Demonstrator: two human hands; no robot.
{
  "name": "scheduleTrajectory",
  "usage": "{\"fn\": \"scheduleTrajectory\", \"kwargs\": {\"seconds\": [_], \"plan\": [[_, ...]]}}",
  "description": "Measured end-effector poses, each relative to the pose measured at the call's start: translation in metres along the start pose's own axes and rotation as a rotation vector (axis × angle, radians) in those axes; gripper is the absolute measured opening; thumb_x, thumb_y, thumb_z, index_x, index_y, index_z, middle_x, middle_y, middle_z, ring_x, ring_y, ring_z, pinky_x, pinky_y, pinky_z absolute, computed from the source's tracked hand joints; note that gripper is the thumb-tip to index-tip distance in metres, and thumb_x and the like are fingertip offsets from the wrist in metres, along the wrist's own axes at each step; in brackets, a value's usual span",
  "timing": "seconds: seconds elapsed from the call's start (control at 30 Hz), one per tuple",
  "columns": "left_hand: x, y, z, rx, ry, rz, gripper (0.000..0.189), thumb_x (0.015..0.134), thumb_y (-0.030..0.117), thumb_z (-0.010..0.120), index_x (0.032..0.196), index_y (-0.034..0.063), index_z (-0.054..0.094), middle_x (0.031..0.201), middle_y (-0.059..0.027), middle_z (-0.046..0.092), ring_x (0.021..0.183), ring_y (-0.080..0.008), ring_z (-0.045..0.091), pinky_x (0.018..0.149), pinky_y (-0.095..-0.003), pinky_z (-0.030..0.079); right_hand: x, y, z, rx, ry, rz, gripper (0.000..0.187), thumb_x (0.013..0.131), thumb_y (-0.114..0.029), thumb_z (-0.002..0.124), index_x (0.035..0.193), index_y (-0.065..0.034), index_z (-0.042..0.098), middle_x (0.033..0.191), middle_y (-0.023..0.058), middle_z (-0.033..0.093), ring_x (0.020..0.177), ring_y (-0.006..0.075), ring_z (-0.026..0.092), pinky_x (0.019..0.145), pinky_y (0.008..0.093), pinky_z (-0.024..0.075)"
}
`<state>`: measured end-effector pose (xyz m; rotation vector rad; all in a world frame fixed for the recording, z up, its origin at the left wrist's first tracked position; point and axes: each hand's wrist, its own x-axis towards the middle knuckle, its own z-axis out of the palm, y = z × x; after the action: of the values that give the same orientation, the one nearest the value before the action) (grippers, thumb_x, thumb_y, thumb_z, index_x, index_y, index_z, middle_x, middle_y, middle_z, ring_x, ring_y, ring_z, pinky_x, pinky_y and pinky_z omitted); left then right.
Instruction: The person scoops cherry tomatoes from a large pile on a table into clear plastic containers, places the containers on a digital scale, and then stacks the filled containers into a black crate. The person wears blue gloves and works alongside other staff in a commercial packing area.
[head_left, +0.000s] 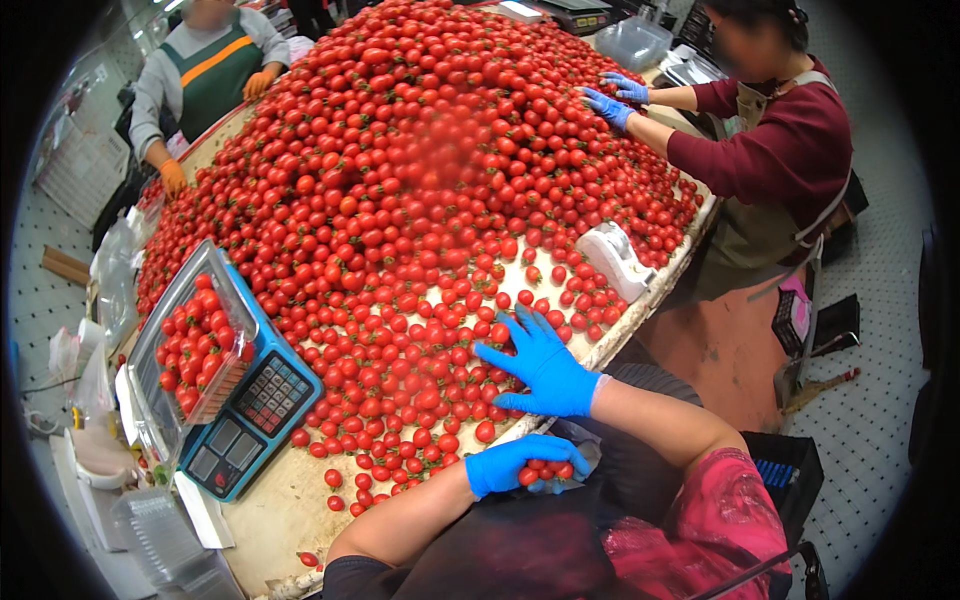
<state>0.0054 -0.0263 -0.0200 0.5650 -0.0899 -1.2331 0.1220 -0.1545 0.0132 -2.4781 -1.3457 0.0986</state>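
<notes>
My left hand (529, 463), in a blue glove, is cupped at the table's near edge around several red cherry tomatoes (546, 471). Some crumpled clear or grey film shows beside its fingers. My right hand (541, 366), gloved in blue too, lies palm down with spread fingers over the near part of a large heap of cherry tomatoes (420, 150). Whether its fingertips touch any tomato is hard to tell. To the left, a blue digital scale (292, 382) carries a clear plastic tray (225, 390) filled with cherry tomatoes.
A white tape dispenser (613, 259) stands among tomatoes near the table rim (652, 300). Stacked clear containers (161, 532) lie at lower left; others (634, 41) are at the far right. Co-workers stand at the upper left (217, 67) and right (780, 142), their gloved hands at the heap.
</notes>
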Motion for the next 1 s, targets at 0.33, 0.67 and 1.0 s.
{"fn": "scheduleTrajectory", "kwargs": {"seconds": [0.33,0.67,1.0], "plan": [[-0.004,0.003,0.004,0.067,0.037,-0.005,0.044,0.096,0.038,0.058,0.120,0.0013,0.065,0.100,-0.0033,0.068,0.081,-0.0084,0.064,0.053,-0.0172,0.043,-0.038,0.093,-0.018,0.004,0.272,0.322,0.087,0.082,-0.043,0.074,0.149,-0.0030,0.035,0.152,0.0283,0.032,0.140,0.0450,0.033,0.115,0.0518,0.0291],[-0.001,0.001,0.001,0.080,0.048,0.002,0.040,0.096,0.037,0.058,0.115,0.0034,0.068,0.105,-0.0046,0.068,0.084,-0.0091,0.064,0.057,-0.0202,0.047,-0.035,0.014,0.009,-0.048,0.015,0.238,0.105,0.083,-0.062,0.065,0.149,0.0090,0.025,0.155,0.0336,0.022,0.146,0.0493,0.019,0.119,0.0576,0.0154],[-0.002,0.002,0.002,0.100,0.019,0.025,0.041,0.096,0.038,0.057,0.115,0.0039,0.068,0.103,-0.0026,0.067,0.087,-0.0081,0.063,0.060,-0.0188,0.045,-0.011,0.046,-0.003,0.084,0.288,0.105,0.084,0.086,-0.043,0.070,0.150,-0.0019,0.033,0.153,0.0278,0.032,0.139,0.0460,0.036,0.115,0.0530,0.0291]]}}
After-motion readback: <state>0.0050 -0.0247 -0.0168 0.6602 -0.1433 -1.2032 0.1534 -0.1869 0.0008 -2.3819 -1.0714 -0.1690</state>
